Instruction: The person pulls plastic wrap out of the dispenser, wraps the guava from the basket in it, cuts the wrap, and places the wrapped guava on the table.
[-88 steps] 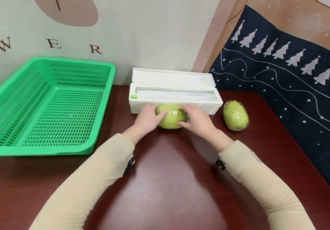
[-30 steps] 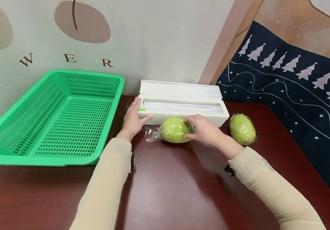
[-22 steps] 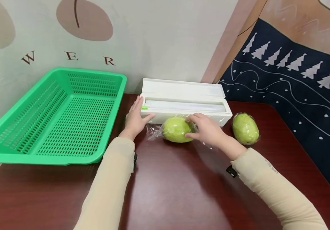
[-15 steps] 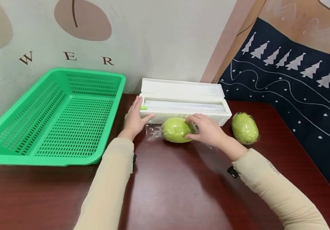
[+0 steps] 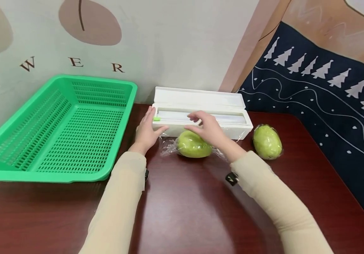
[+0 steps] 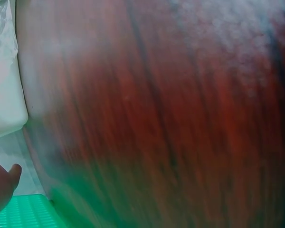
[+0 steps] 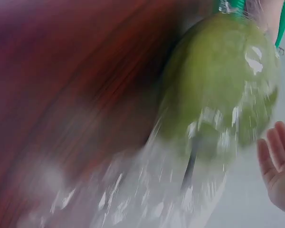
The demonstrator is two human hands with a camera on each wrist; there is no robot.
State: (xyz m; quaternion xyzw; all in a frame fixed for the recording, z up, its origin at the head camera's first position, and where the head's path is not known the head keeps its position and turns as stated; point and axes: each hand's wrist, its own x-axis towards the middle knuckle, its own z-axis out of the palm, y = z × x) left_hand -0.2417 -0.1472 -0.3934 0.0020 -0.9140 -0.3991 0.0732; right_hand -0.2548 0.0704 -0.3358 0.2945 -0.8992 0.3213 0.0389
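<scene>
A green oval fruit (image 5: 194, 144) lies in clear cling film in front of a white cling film dispenser (image 5: 229, 130), film bunched at both its ends. In the right wrist view the fruit (image 7: 218, 80) shows a dark stem under the film. My right hand (image 5: 208, 130) hovers over the fruit's upper right side and the dispenser's front, fingers loosely bent around nothing. My left hand (image 5: 145, 132) lies along the dispenser's left end, fingers extended, thumb reaching across the front. The dispenser's lid (image 5: 198, 97) stands up, and a green slide cutter (image 5: 157, 119) sits at its left.
A second film-wrapped green fruit (image 5: 267, 141) lies to the right of the dispenser. On the left stands a green slotted basket (image 5: 99, 176), near my left forearm. A wall hanging backs the dark red tabletop (image 5: 182, 211).
My left hand has moved from the fruit to the dispenser's left end. My right hand has just let go of the fruit's right end and moved up and left over it.
</scene>
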